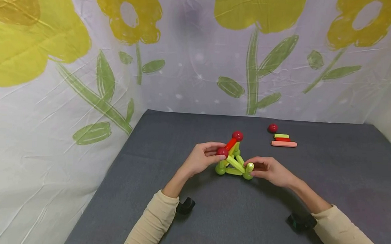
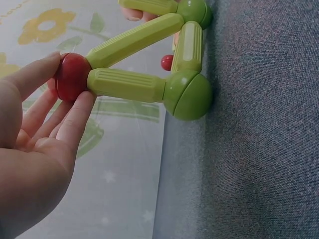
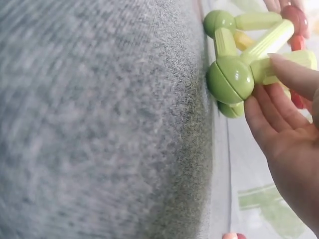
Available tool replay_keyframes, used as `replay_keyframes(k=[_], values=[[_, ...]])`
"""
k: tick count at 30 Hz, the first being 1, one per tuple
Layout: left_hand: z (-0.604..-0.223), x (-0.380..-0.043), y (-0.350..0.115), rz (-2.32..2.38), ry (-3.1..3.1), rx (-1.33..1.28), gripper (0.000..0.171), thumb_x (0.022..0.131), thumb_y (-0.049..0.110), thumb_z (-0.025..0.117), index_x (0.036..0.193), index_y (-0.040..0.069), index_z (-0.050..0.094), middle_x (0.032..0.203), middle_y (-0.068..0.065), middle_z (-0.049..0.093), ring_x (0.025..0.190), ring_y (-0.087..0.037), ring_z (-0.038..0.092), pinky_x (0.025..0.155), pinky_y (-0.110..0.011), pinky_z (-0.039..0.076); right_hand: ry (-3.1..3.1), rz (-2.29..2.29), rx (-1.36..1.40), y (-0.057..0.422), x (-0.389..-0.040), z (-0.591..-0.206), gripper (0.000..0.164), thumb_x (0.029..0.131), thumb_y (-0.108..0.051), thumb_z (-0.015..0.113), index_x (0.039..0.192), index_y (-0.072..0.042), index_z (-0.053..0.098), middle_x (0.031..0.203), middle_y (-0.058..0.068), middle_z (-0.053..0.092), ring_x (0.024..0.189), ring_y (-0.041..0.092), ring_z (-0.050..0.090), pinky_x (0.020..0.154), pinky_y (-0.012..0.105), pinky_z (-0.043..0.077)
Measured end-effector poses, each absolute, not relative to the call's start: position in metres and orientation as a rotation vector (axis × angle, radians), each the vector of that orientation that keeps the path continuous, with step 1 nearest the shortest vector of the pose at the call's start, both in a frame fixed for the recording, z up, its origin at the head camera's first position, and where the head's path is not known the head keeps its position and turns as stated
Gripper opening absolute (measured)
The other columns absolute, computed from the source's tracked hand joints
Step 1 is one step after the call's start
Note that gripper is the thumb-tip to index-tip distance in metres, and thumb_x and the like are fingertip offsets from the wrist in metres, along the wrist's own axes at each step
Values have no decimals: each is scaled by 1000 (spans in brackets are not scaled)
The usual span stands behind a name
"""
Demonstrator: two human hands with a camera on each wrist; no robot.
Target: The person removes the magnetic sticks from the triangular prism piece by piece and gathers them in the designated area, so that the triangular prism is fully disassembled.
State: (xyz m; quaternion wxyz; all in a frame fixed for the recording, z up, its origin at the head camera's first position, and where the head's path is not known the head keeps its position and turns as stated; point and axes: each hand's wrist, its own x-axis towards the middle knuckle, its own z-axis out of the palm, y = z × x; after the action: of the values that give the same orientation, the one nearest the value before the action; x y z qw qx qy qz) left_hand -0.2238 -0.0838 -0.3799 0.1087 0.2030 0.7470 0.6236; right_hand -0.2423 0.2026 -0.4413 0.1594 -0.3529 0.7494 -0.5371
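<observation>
A frame of toy rods and balls stands on the table, with green balls (image 2: 188, 94) at its base joined by yellow-green rods (image 2: 127, 84). My left hand (image 1: 203, 157) pinches the near red ball (image 2: 72, 77) at the frame's upper corner between thumb and fingers. From that ball a red rod (image 1: 230, 144) runs up to another red ball (image 1: 237, 136). At the lower right corner, my right hand (image 1: 272, 170) pinches an upright yellow-green rod (image 3: 294, 62) that rises from a green ball (image 3: 230, 79). The top end of this rod is free.
Behind and right of the frame lie a loose red ball (image 1: 272, 128), a short yellow-green rod (image 1: 281, 136), a red rod (image 1: 282, 139) and a longer pink rod (image 1: 284, 144). A flower-printed cloth (image 1: 191, 63) hangs along the back edge of the grey table (image 1: 140, 192).
</observation>
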Motion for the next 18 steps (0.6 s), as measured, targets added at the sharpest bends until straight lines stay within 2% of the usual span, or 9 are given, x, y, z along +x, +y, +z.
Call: replay_keyframes(k=[8,14,18], values=[[-380,-224,-84,1834,2197,595,42,87,2,69,127,-5,57,124,-20,58,112,-32,58,88,-32,50,2198,-1566,-1139,202,-243,-444,32,88,9,62,119,10,56,114,25,58,104,14,60,80,31,54],[-379,-224,-83,1834,2199,601,41,88,2,68,127,-6,57,124,-20,58,113,-33,57,88,-32,50,2184,-1682,-1135,202,-245,-441,27,89,13,58,115,13,54,119,37,50,111,36,57,81,42,52],[-379,-224,-83,1828,2200,598,41,88,2,68,127,-5,57,125,-20,57,113,-33,57,89,-32,50,2298,-1660,-1069,203,-245,-440,32,90,8,60,121,10,55,117,31,54,102,34,61,81,34,53]])
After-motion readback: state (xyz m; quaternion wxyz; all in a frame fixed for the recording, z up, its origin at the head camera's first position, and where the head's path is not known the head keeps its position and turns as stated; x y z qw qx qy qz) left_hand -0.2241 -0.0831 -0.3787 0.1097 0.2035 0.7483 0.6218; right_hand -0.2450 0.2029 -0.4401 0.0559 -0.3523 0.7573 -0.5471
